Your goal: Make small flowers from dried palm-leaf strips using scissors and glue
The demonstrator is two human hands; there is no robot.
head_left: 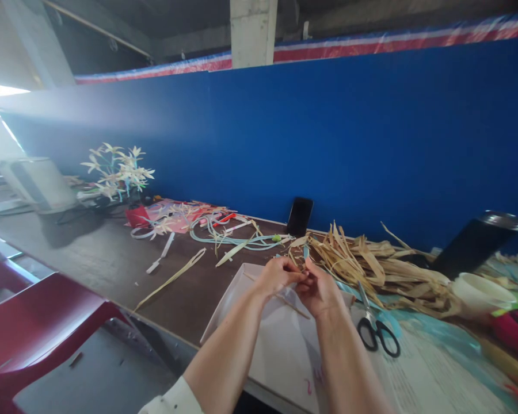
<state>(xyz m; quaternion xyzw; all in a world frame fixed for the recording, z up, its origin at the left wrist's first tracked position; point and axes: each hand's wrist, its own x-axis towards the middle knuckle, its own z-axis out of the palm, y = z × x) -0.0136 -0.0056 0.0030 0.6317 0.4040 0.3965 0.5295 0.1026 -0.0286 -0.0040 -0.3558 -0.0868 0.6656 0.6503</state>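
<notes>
My left hand [280, 276] and my right hand [318, 286] meet above a white flat box or board [280, 351] at the table's front edge. The fingers of both are closed in a pinch, tips nearly touching. Whatever they hold is too small and too hidden to name. A thin tan strip [296, 307] passes beneath my left hand, seemingly lying on the white surface. Just beyond my fingers lies a pile of dried, husk-like leaves [354, 259]. Scissors with black handles [377, 333] rest to the right of my right forearm.
Behind the hands, a phone [300, 216] leans on the blue partition [328, 132]. Pale tubing [259, 244] and a split strip [172, 280] lie leftward, before a white flower arrangement [121, 169]. Rightward are a dark bottle [475, 244] and white bowl [483, 296]. Red chair [56, 322] at left.
</notes>
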